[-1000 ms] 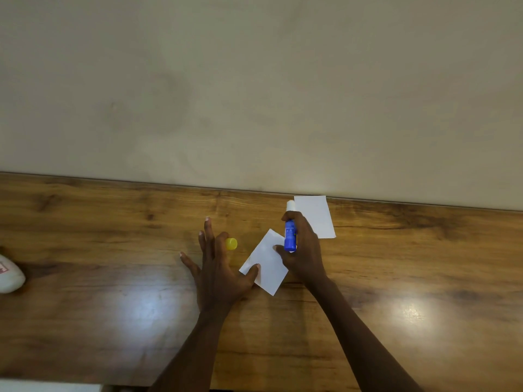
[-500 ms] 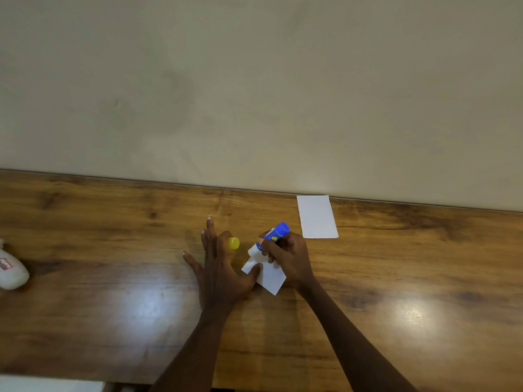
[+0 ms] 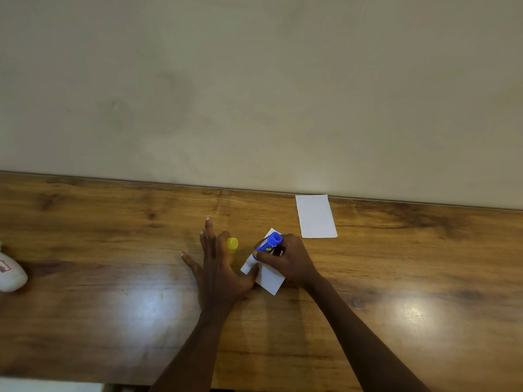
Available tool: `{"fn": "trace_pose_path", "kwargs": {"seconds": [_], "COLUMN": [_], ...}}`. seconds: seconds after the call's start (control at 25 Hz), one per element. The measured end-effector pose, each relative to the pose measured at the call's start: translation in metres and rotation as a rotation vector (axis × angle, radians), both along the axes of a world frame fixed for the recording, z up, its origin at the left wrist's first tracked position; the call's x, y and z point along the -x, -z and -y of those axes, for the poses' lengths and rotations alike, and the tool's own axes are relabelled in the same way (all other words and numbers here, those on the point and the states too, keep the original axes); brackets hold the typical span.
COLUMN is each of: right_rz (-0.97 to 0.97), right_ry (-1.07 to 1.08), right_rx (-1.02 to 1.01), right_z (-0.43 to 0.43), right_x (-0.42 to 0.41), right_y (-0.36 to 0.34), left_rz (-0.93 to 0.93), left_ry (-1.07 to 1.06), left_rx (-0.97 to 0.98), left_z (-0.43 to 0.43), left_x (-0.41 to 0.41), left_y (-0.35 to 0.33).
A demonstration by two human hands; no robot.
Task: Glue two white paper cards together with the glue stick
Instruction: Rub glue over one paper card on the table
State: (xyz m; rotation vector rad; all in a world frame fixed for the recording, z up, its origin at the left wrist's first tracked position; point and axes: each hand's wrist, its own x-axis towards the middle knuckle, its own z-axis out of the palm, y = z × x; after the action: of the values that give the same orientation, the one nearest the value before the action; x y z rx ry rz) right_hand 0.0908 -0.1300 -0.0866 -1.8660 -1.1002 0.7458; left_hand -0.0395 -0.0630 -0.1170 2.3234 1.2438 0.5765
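Observation:
My right hand [image 3: 288, 260] grips the blue glue stick [image 3: 264, 248], tilted with its white tip down on the left corner of a white card [image 3: 271, 280] lying skewed on the wooden table [image 3: 396, 278]. My left hand [image 3: 216, 268] lies flat with fingers spread, its thumb pinning that card's left edge. Just beyond my left fingers sits the yellow glue cap [image 3: 232, 243]. A second white card [image 3: 315, 216] lies flat near the wall, apart from both hands.
A white bottle [image 3: 11, 274] lies at the table's left edge. The wall [image 3: 254, 94] meets the table right behind the far card. The table's near edge runs along the bottom left.
My right hand swung the glue stick from upright over the far card down to the near card, tip now on its left corner. The left hand has stayed put.

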Motion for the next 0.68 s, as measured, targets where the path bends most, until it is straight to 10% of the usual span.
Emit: {"fn": "trace_pose_path", "kwargs": {"seconds": [0.68], "right_rz": [-0.008], "right_ry": [0.42], "right_rx": [-0.06], "right_z": [-0.005], "right_x": [-0.038], "right_y": [0.001], "left_rz": [-0.03], "left_ry": [-0.016], "left_rx": [-0.011], "left_z": [0.0], "left_x": [0.0], "left_y": [0.0]}}
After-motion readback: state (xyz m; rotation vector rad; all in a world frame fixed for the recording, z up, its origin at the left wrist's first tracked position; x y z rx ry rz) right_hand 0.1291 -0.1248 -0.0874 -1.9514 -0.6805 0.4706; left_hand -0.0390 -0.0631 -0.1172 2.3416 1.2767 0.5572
